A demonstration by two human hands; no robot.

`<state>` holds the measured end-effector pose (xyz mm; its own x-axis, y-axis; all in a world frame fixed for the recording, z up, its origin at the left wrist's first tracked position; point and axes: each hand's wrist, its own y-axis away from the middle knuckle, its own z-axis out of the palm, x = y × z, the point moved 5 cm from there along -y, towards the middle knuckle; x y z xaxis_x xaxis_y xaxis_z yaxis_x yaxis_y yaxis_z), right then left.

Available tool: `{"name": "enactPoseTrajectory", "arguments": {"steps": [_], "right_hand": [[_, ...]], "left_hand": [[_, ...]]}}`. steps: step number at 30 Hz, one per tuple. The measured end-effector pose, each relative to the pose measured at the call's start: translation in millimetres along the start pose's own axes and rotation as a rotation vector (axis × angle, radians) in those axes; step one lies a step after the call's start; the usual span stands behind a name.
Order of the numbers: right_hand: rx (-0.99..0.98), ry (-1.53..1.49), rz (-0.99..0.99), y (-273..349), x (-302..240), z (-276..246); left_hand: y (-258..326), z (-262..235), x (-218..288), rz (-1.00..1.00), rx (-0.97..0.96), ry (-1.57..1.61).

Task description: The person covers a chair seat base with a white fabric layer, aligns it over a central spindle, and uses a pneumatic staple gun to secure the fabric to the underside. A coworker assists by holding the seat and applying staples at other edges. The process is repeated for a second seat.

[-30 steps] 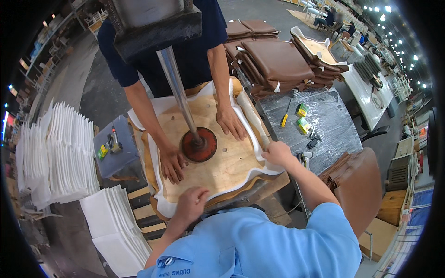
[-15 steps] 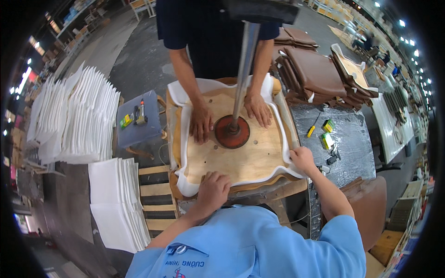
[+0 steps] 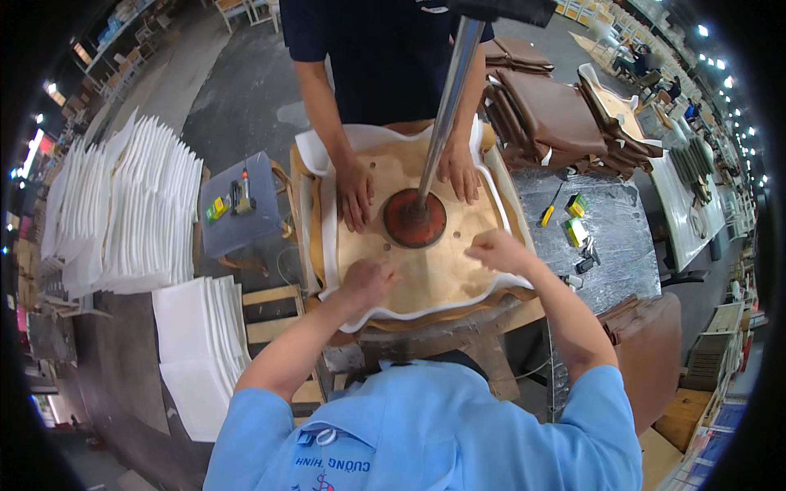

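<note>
A plywood seat board (image 3: 368, 237) lies in front of me, with white foam (image 3: 496, 185) and brown leather-like cover material (image 3: 458, 313) showing round its edges. A round red press plate (image 3: 401, 222) on a metal rod (image 3: 449, 106) stands against its middle. Over the near left part of the board is my left hand (image 3: 370, 280), its fingers curled in. My right hand (image 3: 501, 250) is closed above the right part, with the forefinger side toward the press plate. I see nothing held in either hand. Across from me, a co-worker's hands (image 3: 355, 192) rest on the far part of the board.
White foam sheets (image 3: 135, 204) are stacked at left, with a smaller pile (image 3: 196, 344) nearer. A small stand (image 3: 237, 221) holds tools. At right, a wrapped table (image 3: 606, 245) carries a yellow-handled screwdriver (image 3: 550, 211), small boxes (image 3: 576, 233) and brown padded seats (image 3: 548, 114).
Both my hands have left the board's near and right edges and moved inward over the wood. The co-worker's hands have shifted slightly, and the press plate stays at the middle.
</note>
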<state>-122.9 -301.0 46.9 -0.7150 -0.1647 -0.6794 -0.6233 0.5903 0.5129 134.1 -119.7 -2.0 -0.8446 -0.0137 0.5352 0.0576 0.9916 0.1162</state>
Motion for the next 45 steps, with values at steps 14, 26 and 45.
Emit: {"name": "enactPoseTrajectory", "arguments": {"steps": [14,26,45], "right_hand": [[-0.350,-0.249,0.372,-9.6,5.5,54.2],[0.022,0.049,0.149,-2.4,16.2,53.9],[0.158,-1.218,0.629,114.9,94.1,109.0]], "left_hand": [[17.5,-0.7,1.7,0.455,0.440,-0.138],[12.7,-5.3,15.8,0.364,0.344,-0.219],[123.0,83.4,104.9,-0.908,-0.584,1.977]]}}
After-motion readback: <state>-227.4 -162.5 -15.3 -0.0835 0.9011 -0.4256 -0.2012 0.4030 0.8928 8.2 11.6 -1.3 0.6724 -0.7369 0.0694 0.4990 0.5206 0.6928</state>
